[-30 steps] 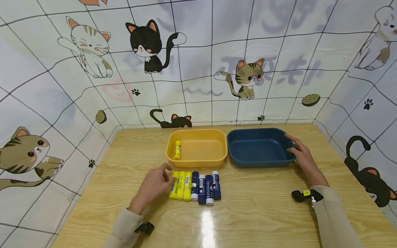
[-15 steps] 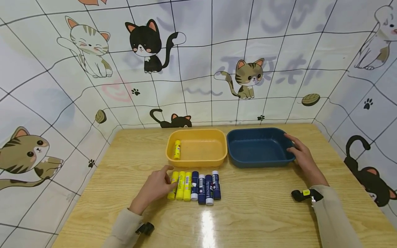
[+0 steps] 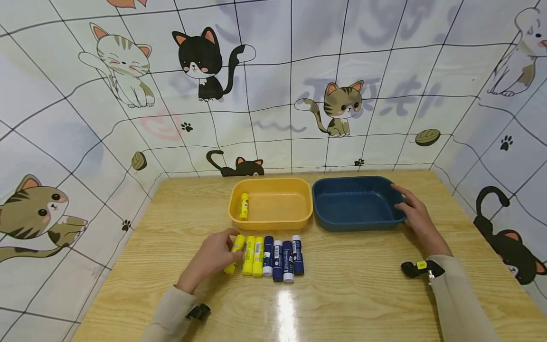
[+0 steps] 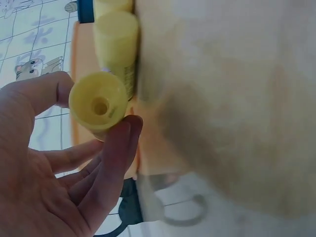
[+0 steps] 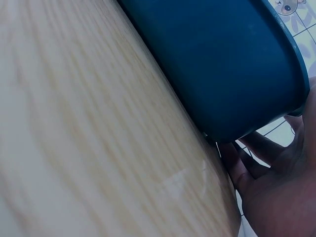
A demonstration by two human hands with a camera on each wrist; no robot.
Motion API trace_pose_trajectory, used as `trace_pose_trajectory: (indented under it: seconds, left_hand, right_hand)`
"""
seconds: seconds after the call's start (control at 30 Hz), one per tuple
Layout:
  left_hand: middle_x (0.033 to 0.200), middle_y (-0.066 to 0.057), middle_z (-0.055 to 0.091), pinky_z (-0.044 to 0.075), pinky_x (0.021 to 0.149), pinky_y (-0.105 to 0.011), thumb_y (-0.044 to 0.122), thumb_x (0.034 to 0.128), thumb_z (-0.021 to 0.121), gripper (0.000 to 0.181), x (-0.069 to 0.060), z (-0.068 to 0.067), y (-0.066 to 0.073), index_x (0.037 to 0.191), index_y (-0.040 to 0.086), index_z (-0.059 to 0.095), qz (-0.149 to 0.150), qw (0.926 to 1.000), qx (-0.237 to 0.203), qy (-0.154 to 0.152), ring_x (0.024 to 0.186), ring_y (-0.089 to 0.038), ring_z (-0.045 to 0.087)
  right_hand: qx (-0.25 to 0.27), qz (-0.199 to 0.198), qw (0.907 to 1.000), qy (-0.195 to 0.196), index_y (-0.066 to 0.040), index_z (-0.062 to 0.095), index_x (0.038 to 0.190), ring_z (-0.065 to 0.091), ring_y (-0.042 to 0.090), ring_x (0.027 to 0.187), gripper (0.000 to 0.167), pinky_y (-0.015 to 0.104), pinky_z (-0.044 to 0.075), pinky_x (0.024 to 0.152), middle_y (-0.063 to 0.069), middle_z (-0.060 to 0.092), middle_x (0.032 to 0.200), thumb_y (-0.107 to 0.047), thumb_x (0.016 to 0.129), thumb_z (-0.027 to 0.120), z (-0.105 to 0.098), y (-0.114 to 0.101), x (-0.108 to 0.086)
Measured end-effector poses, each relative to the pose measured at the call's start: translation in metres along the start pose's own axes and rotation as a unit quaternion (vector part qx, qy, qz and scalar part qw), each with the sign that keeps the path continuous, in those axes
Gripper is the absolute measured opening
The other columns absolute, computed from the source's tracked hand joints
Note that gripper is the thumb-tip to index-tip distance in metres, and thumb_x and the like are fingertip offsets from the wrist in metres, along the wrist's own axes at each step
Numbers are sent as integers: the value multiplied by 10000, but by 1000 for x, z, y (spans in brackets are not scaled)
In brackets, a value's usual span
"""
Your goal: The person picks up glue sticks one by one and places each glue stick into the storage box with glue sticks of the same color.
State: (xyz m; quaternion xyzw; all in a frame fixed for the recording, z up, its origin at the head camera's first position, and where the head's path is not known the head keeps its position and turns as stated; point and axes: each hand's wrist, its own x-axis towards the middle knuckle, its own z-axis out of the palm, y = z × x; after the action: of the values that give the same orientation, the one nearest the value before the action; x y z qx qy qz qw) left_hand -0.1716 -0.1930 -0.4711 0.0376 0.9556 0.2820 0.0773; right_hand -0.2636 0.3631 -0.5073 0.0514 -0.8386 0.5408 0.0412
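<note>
My left hand [image 3: 210, 259] pinches a yellow glue stick [image 3: 237, 244] between thumb and fingers, tilted and slightly apart from the row. In the left wrist view, the hollow round end of this glue stick [image 4: 89, 106] faces the camera. Two more yellow glue sticks [image 3: 253, 256] lie just right of it, followed by several dark blue and white glue sticks [image 3: 283, 260]. At the blue tray [image 3: 359, 225], my right hand [image 3: 416, 218] holds the right end, thumb over the rim; in the right wrist view its fingers lie against the outer wall.
Touching the blue tray on its left is a yellow tray [image 3: 278, 225], with one yellow glue stick [image 3: 244, 207] inside. Both trays stand near the back of the wooden table [image 3: 342, 294]. A cat-patterned sheet [image 3: 273, 118] encloses the back and sides.
The left hand has closed on the leftmost yellow glue stick and drawn it leftward from the row, tilting it. My right hand stays at the blue tray.
</note>
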Motion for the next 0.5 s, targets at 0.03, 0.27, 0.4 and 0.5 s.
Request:
trace_pose_trajectory:
  seconds: [0.03, 0.27, 0.4, 0.5]
  left_hand:
    - [947, -42, 680, 506, 583, -263, 292, 816, 810, 584, 0, -3, 1, 1348, 138, 625, 12, 10000, -21, 8, 733, -156, 587]
    - [969, -70, 693, 476, 503, -265, 233, 854, 799, 530, 2, -24, 9, 1348, 152, 623, 273, 9989, -230, 303, 587, -156, 543]
    - [980, -97, 704, 488, 481, -278, 219, 855, 772, 530, 4, -36, 16, 1353, 136, 610, 504, 9975, -327, 365, 502, -150, 541]
    - [991, -115, 701, 518, 486, -280, 231, 857, 763, 544, 10, -44, 22, 1365, 127, 600, 611, 9968, -359, 359, 489, -145, 565]
  right_hand:
    - [37, -9, 10000, 1, -238, 291, 1642, 34, 546, 1559, 571, 664, 232, 1209, 149, 111, 1739, -134, 1096, 426, 0, 0, 0]
    - [-144, -8, 9999, 53, -230, 296, 1640, 67, 550, 1555, 568, 206, 357, 979, 165, 134, 1732, -136, 1095, 427, 0, 3, 3]
    - [-22, -4, 10000, 55, -227, 300, 1638, 51, 551, 1555, 571, 404, 355, 1162, 170, 127, 1731, -125, 1092, 431, 0, 2, 3]
    - [42, -23, 10000, 27, -227, 297, 1639, 37, 552, 1556, 572, 700, 190, 1219, 161, 118, 1735, -120, 1093, 426, 0, 0, 2]
